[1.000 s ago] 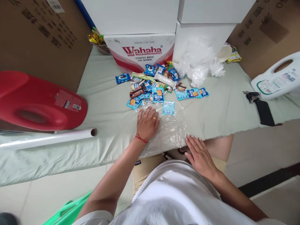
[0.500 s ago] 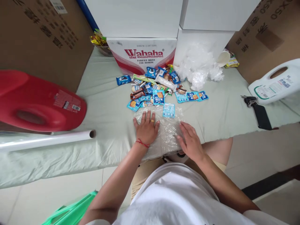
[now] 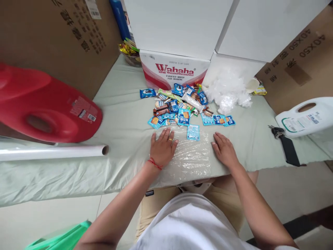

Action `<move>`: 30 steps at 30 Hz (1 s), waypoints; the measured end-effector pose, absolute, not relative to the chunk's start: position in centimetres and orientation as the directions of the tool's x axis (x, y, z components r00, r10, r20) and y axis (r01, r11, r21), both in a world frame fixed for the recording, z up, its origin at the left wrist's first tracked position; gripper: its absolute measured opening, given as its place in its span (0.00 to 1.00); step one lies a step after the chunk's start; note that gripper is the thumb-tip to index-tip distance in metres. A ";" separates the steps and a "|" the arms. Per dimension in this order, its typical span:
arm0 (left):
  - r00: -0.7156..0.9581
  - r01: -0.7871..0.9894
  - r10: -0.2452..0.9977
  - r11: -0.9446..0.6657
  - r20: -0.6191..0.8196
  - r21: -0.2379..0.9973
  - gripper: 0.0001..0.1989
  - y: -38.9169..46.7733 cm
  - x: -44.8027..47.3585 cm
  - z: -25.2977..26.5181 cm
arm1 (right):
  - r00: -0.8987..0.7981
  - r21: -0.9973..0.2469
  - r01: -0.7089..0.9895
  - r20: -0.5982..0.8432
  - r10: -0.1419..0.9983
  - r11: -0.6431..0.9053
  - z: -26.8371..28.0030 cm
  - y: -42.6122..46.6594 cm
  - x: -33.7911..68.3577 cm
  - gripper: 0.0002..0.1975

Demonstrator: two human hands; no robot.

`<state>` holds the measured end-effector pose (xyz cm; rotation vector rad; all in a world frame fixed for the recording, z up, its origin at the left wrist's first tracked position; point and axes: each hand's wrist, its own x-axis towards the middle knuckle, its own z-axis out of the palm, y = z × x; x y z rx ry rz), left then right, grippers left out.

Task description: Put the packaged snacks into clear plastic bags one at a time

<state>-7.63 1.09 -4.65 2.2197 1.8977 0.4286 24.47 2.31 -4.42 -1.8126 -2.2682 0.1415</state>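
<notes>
A clear plastic bag [image 3: 191, 159] lies flat on the green tablecloth in front of me. My left hand [image 3: 163, 147] rests palm down on its left part, fingers spread. Just beyond the bag's right edge, my right hand [image 3: 224, 150] lies on the cloth with its fingers stretched out. One light-blue snack packet [image 3: 193, 132] sits on the far part of the bag. Behind it is a heap of small wrapped snacks [image 3: 179, 104] in blue, brown and green. A short row of blue packets [image 3: 219, 120] lies to the heap's right.
A Wahaha carton [image 3: 174, 71] backs the heap, with crumpled clear plastic [image 3: 229, 88] beside it. To the left are a red jug [image 3: 52, 107] and a white roll [image 3: 57, 151]. On the right lie a white bottle [image 3: 307, 116], keys [image 3: 277, 131] and a black flat case [image 3: 289, 149].
My right hand has slid right, off the plastic bag and onto the cloth. My left hand stays on the bag, which looks more spread out. The camera view has shifted.
</notes>
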 end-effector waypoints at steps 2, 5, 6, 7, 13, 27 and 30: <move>0.158 0.926 0.982 -0.185 0.106 0.330 0.28 1.4 -8.1 -4.7 | -0.181 -0.251 0.944 0.148 0.972 0.214 -3.5 3.7 24.3 0.24; 0.159 0.922 0.979 -0.193 0.126 0.335 0.28 1.6 -8.4 -4.8 | -0.154 -0.250 0.948 0.190 0.970 0.200 -1.6 6.9 22.5 0.22; 0.158 0.921 0.979 -0.194 0.131 0.338 0.28 1.7 -8.4 -4.8 | -0.169 -0.232 0.949 0.197 0.966 0.213 -1.0 8.3 21.5 0.21; 0.158 0.919 0.978 -0.195 0.134 0.344 0.27 1.7 -8.5 -4.8 | -0.193 -0.208 0.950 0.198 0.961 0.233 -0.3 9.7 20.3 0.20; 0.149 0.902 0.979 -0.191 0.136 0.387 0.26 2.0 -9.0 -5.0 | -0.214 -0.034 0.975 0.140 0.967 0.221 2.1 18.1 12.9 0.23; 0.101 0.878 0.985 -0.155 0.141 0.453 0.25 1.9 -9.1 -4.9 | -0.106 -0.018 0.994 -0.045 0.993 0.106 6.5 20.0 14.5 0.17; 0.105 0.881 0.984 -0.160 0.147 0.445 0.25 2.0 -9.2 -5.0 | -0.232 -0.072 0.970 0.007 0.973 0.232 7.3 22.5 10.9 0.18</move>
